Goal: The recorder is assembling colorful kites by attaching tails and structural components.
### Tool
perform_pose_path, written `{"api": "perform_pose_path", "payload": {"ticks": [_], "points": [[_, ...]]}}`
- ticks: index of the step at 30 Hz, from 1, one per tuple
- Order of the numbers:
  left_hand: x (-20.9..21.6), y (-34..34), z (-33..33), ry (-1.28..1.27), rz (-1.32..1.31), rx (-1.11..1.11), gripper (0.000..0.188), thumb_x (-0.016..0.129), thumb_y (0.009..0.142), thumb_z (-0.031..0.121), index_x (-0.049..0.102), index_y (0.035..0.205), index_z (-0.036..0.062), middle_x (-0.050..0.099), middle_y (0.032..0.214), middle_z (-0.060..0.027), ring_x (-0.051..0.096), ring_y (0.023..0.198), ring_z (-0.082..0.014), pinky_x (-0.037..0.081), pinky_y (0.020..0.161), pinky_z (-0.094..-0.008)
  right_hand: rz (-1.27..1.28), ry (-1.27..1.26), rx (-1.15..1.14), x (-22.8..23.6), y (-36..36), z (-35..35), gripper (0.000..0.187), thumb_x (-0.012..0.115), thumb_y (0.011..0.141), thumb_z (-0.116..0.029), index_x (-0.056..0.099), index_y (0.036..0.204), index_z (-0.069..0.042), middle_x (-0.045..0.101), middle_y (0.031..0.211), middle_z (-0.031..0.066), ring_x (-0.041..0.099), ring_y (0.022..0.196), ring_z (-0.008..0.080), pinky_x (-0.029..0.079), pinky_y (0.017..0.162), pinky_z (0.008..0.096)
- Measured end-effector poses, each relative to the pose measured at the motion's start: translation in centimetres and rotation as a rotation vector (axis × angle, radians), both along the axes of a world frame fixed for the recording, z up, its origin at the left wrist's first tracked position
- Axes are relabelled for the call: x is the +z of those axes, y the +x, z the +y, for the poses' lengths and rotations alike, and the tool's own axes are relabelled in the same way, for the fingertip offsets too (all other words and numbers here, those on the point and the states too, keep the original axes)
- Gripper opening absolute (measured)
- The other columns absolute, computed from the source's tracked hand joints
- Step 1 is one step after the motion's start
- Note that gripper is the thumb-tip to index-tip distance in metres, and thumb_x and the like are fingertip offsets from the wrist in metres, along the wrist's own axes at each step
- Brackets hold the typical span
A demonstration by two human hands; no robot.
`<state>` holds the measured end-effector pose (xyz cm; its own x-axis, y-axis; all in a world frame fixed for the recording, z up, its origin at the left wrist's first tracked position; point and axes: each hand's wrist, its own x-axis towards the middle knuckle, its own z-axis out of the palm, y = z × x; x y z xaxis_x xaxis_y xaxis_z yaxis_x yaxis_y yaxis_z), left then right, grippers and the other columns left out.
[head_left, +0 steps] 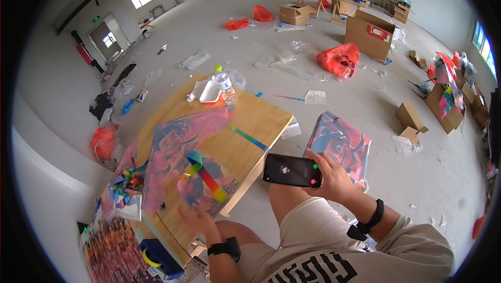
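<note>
A black smartphone [291, 171] with a lit screen, showing a green and a red round button, is held sideways in my right hand [333, 179], above my lap. My left hand [198, 221] is at the table's near edge, its fingers stretched out and apart by a printed plastic bag [195, 197]. Across that bag lies a rainbow-coloured ribbon [211, 183]. A larger colourful printed bag [172, 152] is spread flat on the wooden table [261, 116]. Beyond the phone, another printed bag [339, 144] shows a cartoon figure.
On the table's far end stand a water bottle [225, 87] and a white foam tray [210, 91]. Rainbow ribbons [125, 186] are heaped at the left. Cardboard boxes [369, 35], a red plastic bag [339, 59] and plastic scraps lie about the floor.
</note>
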<state>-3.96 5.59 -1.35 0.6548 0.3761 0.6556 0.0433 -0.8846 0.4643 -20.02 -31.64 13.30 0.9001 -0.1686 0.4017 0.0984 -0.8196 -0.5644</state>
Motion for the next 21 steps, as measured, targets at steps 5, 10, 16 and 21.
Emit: {"api": "perform_pose_path", "payload": {"ticks": [5,10,16,21], "points": [[9.9,-7.2,-7.6,-0.944,0.294,-1.131,0.064,0.027,0.104,0.055,0.050,0.131,0.0023,0.064,0.107,-0.0104,0.061,0.097,-0.0221,0.048,0.084,-0.0369,-0.016,0.158,0.158,1.3,0.5,5.2,0.086,0.082,0.067,-0.021,0.041,0.141,-0.004,0.060,0.109,0.0159,0.064,0.091,0.0339,0.055,0.076,0.0396],[9.3,-11.2,-8.7,-1.424,0.304,-1.061,0.063,0.022,0.104,0.055,0.056,0.113,0.0028,0.066,0.091,-0.0101,0.062,0.071,-0.0175,0.051,0.061,-0.0310,0.071,0.110,0.231,1.8,-0.8,10.5,0.096,0.087,0.063,-0.027,0.039,0.141,0.002,0.059,0.110,0.0176,0.057,0.107,0.0365,0.049,0.092,0.0412],[11.9,-13.8,-7.3,-1.317,0.379,-0.784,0.058,0.027,0.105,0.050,0.060,0.105,0.0022,0.065,0.076,-0.0059,0.059,0.056,-0.0142,0.047,0.047,-0.0264,0.346,0.630,0.431,-1.0,-2.0,11.6,0.086,0.075,0.082,-0.038,0.033,0.146,0.001,0.057,0.117,0.0163,0.059,0.107,0.0297,0.048,0.093,0.0393],[11.2,-14.8,-7.4,-1.337,0.377,-0.754,0.059,0.026,0.107,0.044,0.061,0.111,-0.0028,0.069,0.097,-0.0110,0.068,0.075,-0.0166,0.056,0.064,-0.0270,1.034,1.885,0.949,-0.3,-2.8,11.7,0.084,0.040,0.093,-0.069,0.034,0.147,-0.005,0.055,0.132,0.0185,0.058,0.119,0.0305,0.046,0.102,0.0457]]}}
